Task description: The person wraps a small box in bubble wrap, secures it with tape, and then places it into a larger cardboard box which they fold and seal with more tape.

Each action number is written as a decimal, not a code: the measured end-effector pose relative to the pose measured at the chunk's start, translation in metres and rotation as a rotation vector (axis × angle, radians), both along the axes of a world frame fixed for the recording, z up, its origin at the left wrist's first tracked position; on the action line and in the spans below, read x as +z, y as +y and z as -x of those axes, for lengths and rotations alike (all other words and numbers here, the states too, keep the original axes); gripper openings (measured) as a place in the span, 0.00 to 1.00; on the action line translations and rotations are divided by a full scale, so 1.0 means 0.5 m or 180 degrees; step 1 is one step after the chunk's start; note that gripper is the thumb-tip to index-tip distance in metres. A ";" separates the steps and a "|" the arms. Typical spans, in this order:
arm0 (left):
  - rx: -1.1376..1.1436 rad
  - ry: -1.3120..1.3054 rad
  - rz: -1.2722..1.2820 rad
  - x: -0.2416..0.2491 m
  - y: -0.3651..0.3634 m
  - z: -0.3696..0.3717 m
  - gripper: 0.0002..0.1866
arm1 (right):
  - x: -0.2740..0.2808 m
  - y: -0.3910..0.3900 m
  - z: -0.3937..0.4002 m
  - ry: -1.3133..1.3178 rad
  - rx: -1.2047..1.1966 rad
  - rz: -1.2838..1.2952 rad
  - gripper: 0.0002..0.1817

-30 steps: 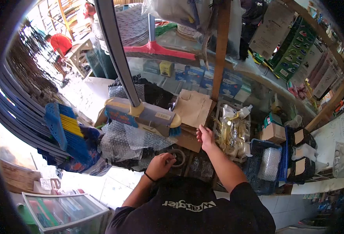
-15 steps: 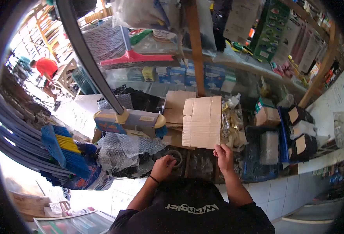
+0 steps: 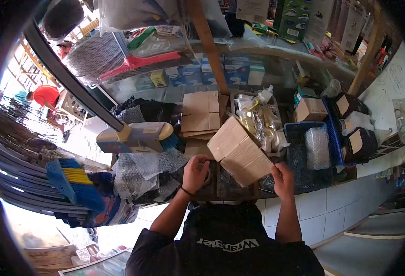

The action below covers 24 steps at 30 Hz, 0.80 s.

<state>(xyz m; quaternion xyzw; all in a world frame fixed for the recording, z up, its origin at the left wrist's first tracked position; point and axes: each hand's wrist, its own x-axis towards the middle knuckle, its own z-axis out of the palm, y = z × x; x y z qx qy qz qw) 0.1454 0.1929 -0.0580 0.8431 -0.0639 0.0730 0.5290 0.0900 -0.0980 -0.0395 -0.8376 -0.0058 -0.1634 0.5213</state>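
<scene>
A creased cardboard piece is tilted in front of me, its lower right corner pinched by my right hand. To its left, my left hand curls round a roll of tape, which the fingers partly hide. More flat cardboard lies behind, in a stack. Right of that stack, a tray holds metallic pieces in clear plastic, partly covered by the cardboard I hold.
A broom head and bubble wrap are at the left. Blue baskets with wrapped items stand at the right. Boxes line the glass case behind. A person in red is far left.
The cardboard has turned from nearly upright to slanted and come nearer to me. My right hand has moved right with its corner. The view has shifted, showing more of the metallic pieces.
</scene>
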 end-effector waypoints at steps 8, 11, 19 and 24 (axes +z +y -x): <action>0.0260 -0.0311 0.0331 -0.016 -0.090 0.017 0.19 | -0.015 -0.073 0.009 -0.0259 0.0482 0.0079 0.10; 0.0173 0.0007 0.0680 -0.031 -0.123 0.063 0.26 | -0.017 -0.094 0.004 -0.0285 0.0690 0.0233 0.08; 0.0467 0.0240 0.0879 -0.079 -0.156 0.155 0.24 | -0.022 -0.087 0.014 -0.0147 0.0829 0.0195 0.08; 0.0147 0.0483 0.0787 -0.072 -0.139 0.166 0.22 | -0.042 -0.059 0.030 0.0197 0.0937 0.0000 0.11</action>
